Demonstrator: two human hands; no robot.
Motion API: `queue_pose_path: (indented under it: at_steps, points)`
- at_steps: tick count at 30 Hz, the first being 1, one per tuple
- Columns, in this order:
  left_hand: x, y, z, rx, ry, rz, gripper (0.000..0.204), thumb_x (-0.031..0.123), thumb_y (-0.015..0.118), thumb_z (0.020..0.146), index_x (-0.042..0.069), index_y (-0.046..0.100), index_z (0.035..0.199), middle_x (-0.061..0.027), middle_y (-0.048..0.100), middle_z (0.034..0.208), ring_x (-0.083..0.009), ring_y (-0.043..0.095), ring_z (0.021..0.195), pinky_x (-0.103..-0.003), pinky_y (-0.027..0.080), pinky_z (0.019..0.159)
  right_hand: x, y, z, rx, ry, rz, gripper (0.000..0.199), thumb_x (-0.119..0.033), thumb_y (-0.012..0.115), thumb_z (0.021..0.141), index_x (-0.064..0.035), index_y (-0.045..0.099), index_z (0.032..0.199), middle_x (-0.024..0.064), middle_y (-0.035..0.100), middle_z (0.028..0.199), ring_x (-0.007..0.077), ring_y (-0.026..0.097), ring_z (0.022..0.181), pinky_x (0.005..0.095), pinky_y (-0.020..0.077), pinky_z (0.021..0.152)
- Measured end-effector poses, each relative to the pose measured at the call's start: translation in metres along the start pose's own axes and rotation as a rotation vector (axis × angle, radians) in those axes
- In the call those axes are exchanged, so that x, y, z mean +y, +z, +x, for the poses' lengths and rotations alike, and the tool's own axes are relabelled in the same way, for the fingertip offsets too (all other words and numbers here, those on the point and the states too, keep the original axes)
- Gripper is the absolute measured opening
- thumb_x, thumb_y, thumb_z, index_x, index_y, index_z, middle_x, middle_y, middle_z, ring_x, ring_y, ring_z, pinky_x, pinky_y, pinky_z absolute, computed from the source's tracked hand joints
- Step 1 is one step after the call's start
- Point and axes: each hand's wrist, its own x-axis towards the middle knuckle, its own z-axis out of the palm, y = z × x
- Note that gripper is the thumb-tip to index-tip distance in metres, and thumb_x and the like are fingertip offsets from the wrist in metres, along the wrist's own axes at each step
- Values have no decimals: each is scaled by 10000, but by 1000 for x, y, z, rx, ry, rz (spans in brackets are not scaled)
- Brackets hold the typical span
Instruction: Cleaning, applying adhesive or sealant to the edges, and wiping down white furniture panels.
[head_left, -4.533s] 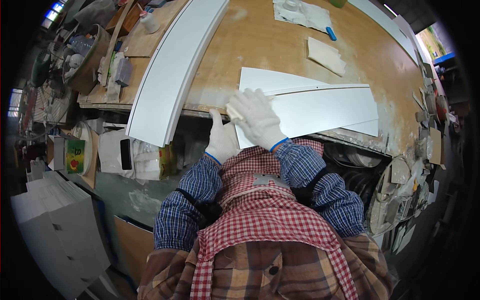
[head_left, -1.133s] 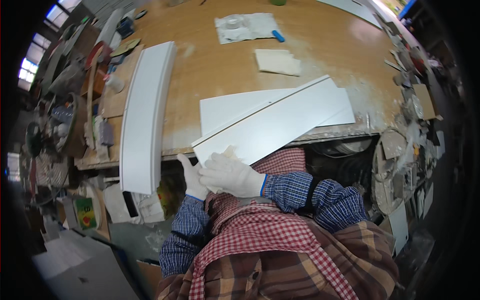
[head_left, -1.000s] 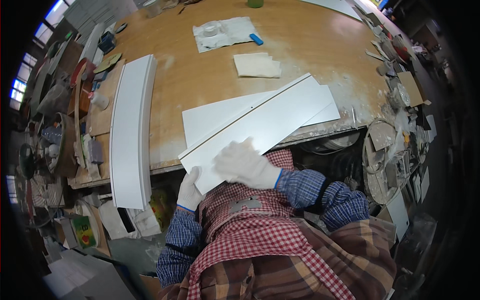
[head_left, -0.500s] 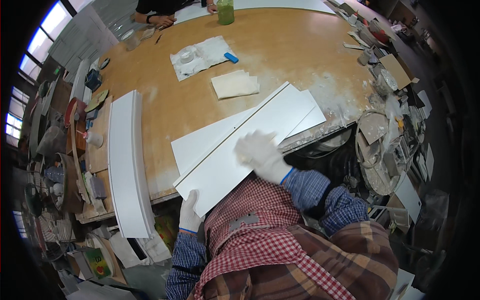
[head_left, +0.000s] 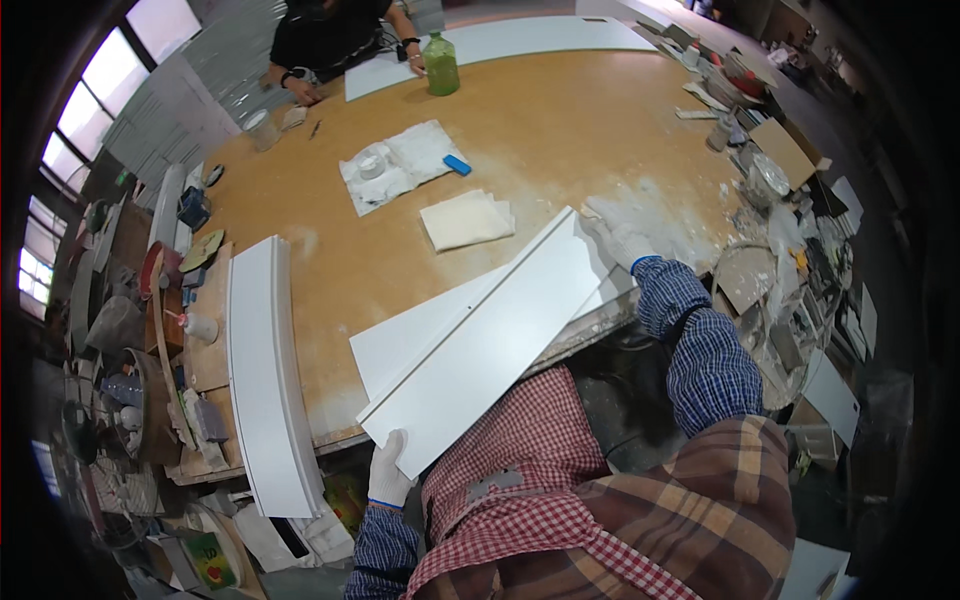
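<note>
A long white panel with a groove along one side lies slantwise over the table's near edge. My left hand, in a white glove, grips its near left corner, thumb on top. At the panel's far right end is my gloved right hand, its fingers stretched out along the end. I cannot tell how firmly they touch it. Beneath the grooved panel, partly covered, a second white panel rests on the wooden table.
Another long white panel stands along the left side. Ahead lie a folded cloth, a white sheet and a blue block. A co-worker sits across, near a green bottle. Clutter lines the right edge.
My right hand has swept from the panel's middle to its far right end. My left hand keeps its grip on the near corner. The view has tilted up, showing more of the co-worker.
</note>
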Motion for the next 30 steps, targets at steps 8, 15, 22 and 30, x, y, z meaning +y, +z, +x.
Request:
queue_pose_path:
  at_steps: [8, 15, 22, 30]
  points:
    - [4, 3, -1, 19, -22, -11, 499, 142, 558, 995, -46, 392, 1427, -183, 570, 1316, -316, 617, 1184, -435, 541, 991, -28, 10, 105, -213, -29, -552, 519, -387, 595, 941, -118, 513, 1377, 155, 567, 1337, 296, 509, 1301, 405, 397, 1107]
    - [3, 0, -8, 91, -57, 0, 470, 137, 547, 993, -37, 433, 1414, -166, 576, 1331, -294, 622, 1163, -430, 526, 988, -93, 93, 165, -332, 260, 44, 723, -534, 616, 880, -97, 485, 1441, 200, 419, 1527, 361, 412, 1399, 443, 371, 1132]
    - [5, 9, -15, 165, -110, 156, 400, 149, 611, 972, -40, 542, 1318, -112, 637, 1225, -197, 636, 1097, -326, 542, 904, -120, 192, 195, -316, 226, -101, 477, -501, 683, 838, -83, 710, 1067, 191, 671, 1122, 374, 638, 1076, 466, 499, 918]
    - [10, 8, 1, 49, -159, -30, 417, 187, 667, 959, -45, 586, 1296, -81, 666, 1177, -146, 644, 1018, -305, 528, 894, -132, 161, 205, -296, 349, 748, 406, -202, 681, 909, -26, 650, 1274, 81, 712, 1141, 192, 675, 1012, 313, 518, 898]
